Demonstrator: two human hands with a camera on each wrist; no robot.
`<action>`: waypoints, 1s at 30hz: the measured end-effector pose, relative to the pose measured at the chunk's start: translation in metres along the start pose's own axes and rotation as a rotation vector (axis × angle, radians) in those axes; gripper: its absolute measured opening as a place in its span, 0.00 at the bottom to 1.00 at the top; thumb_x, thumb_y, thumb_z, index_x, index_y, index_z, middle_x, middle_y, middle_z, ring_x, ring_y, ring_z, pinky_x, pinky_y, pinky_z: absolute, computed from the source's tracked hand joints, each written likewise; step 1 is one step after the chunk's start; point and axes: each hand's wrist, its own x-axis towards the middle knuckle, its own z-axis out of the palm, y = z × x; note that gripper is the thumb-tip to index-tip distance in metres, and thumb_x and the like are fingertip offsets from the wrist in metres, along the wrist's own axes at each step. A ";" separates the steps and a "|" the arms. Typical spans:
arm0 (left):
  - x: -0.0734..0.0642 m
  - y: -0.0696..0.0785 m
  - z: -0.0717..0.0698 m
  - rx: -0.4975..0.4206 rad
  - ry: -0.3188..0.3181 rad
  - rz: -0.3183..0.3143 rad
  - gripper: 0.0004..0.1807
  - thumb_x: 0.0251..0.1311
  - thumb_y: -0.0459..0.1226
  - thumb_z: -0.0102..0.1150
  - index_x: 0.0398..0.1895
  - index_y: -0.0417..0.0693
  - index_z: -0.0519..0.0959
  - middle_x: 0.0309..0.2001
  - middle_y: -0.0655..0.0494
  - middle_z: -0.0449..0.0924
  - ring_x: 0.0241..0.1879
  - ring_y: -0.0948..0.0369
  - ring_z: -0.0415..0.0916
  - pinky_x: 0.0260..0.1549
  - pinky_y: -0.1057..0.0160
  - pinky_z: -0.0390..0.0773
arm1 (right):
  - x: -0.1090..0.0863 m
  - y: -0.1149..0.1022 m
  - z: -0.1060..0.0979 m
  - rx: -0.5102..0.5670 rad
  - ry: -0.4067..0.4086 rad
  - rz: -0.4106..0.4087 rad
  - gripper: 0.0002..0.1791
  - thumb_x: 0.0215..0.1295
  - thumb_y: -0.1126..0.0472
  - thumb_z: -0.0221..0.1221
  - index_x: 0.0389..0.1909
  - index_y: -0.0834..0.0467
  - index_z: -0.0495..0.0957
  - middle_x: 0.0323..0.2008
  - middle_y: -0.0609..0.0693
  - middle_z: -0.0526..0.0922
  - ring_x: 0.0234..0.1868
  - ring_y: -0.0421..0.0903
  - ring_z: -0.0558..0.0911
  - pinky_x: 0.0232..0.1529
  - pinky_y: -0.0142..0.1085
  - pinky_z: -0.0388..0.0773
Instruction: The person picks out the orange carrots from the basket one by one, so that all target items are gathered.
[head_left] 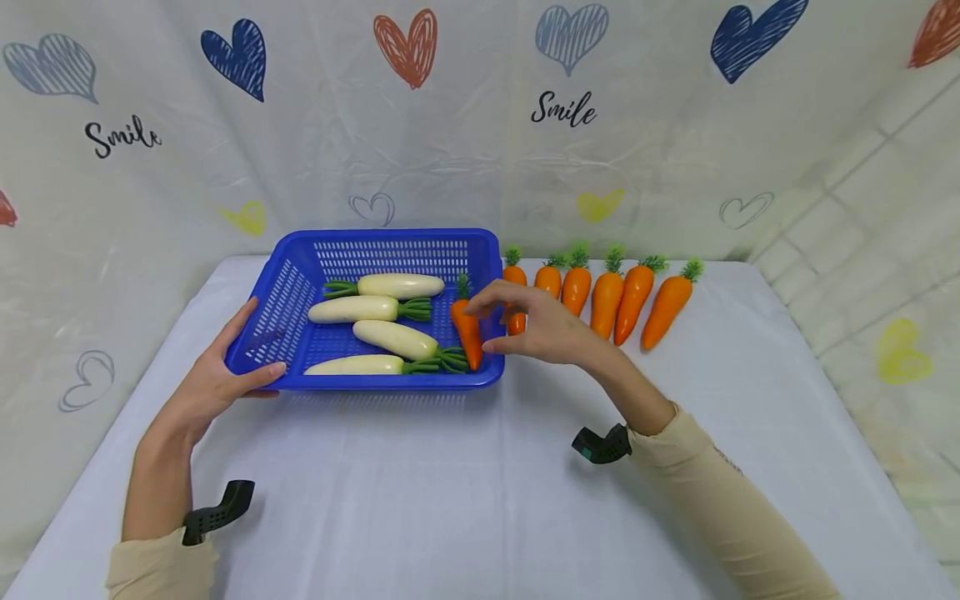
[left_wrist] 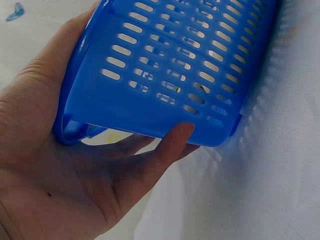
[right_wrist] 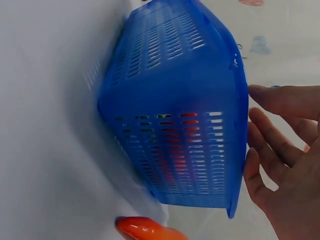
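A blue plastic basket (head_left: 390,382) stands on the white-covered table with several white radishes (head_left: 401,286) in it. Along its right wall inside lies an orange carrot (head_left: 467,333), leafy top toward the back. My left hand (head_left: 217,375) grips the basket's left end, thumb and fingers around its near corner, as the left wrist view (left_wrist: 115,175) also shows. Over the right rim reaches my right hand (head_left: 536,325), its fingertips close to that carrot. In the right wrist view the right hand's fingers (right_wrist: 270,135) are loosely bent and spread by the rim, with nothing seen between them.
Several more carrots (head_left: 607,300) lie in a row on the table right of the basket, the nearest partly hidden behind my right hand. A curtain (head_left: 480,167) printed with hearts hangs behind the table. Dark camera mounts (head_left: 602,444) sit at both wrists.
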 end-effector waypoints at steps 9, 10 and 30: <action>0.000 0.001 0.000 -0.011 0.010 0.000 0.57 0.70 0.48 0.65 0.81 0.87 0.29 0.85 0.35 0.33 0.67 0.37 0.66 0.43 0.71 0.86 | 0.021 -0.004 -0.001 -0.057 -0.197 -0.038 0.30 0.58 0.71 0.71 0.63 0.54 0.80 0.61 0.48 0.84 0.68 0.48 0.77 0.76 0.55 0.69; 0.000 0.001 0.000 -0.014 0.009 -0.002 0.57 0.70 0.48 0.65 0.81 0.87 0.29 0.85 0.35 0.33 0.68 0.37 0.66 0.43 0.71 0.86 | 0.024 -0.005 -0.001 -0.058 -0.233 -0.032 0.30 0.59 0.71 0.70 0.64 0.54 0.80 0.62 0.48 0.83 0.69 0.49 0.77 0.77 0.56 0.69; 0.001 0.002 0.000 -0.009 0.013 -0.009 0.58 0.69 0.49 0.66 0.80 0.88 0.29 0.86 0.38 0.31 0.69 0.34 0.64 0.43 0.74 0.84 | 0.075 -0.016 0.014 -0.456 -0.636 0.189 0.35 0.62 0.75 0.54 0.68 0.44 0.79 0.64 0.43 0.82 0.59 0.46 0.75 0.70 0.43 0.70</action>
